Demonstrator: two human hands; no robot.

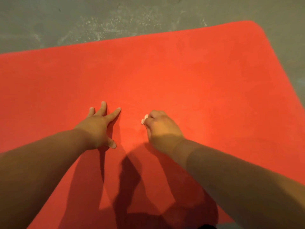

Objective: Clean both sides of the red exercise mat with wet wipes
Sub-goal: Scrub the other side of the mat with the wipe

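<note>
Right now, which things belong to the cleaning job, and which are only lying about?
Job: red mat; wet wipe, gripped in the right hand; left hand, spread flat on the mat.
Lying about: grey floor, pale dusty marks.

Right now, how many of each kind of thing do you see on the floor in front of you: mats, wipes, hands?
red exercise mat: 1
wet wipe: 1, bunched in the right hand
hands: 2, the right hand gripping the wipe and the left hand spread on the mat
Total: 4
</note>
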